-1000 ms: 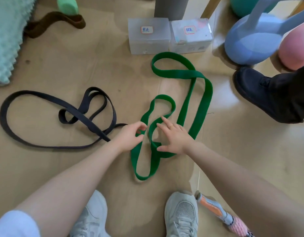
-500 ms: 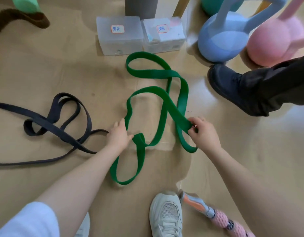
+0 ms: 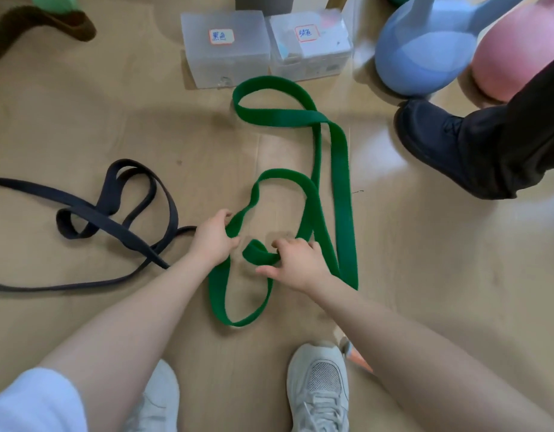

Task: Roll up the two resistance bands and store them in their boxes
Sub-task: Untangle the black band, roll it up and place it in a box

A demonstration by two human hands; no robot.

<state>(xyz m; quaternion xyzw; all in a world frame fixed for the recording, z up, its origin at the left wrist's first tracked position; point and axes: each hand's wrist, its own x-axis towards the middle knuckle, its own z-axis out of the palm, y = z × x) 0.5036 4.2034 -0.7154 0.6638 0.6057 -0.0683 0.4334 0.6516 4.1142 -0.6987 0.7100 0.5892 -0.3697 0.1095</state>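
Observation:
A long green resistance band [image 3: 342,194] lies in loose loops on the wooden floor in front of me. My left hand [image 3: 211,236] grips one strand of it at the left side of the loops. My right hand [image 3: 296,263] holds a small curl of the same band, fingers bent over it. A black resistance band [image 3: 113,213] sprawls on the floor to the left, untouched. Two translucent plastic boxes stand at the back: one [image 3: 225,46] on the left and one [image 3: 311,42] beside it, each with a small handwritten label.
A blue kettlebell [image 3: 425,48] and a pink one [image 3: 515,48] sit at the back right. Another person's dark shoe [image 3: 450,141] stands on the right. My white sneakers [image 3: 319,388] are at the bottom. A brown band [image 3: 42,23] lies at the back left.
My right hand let go of the right strand and moved left to the small curl near my left hand. The green loops have shifted and the right strands now lie straighter.

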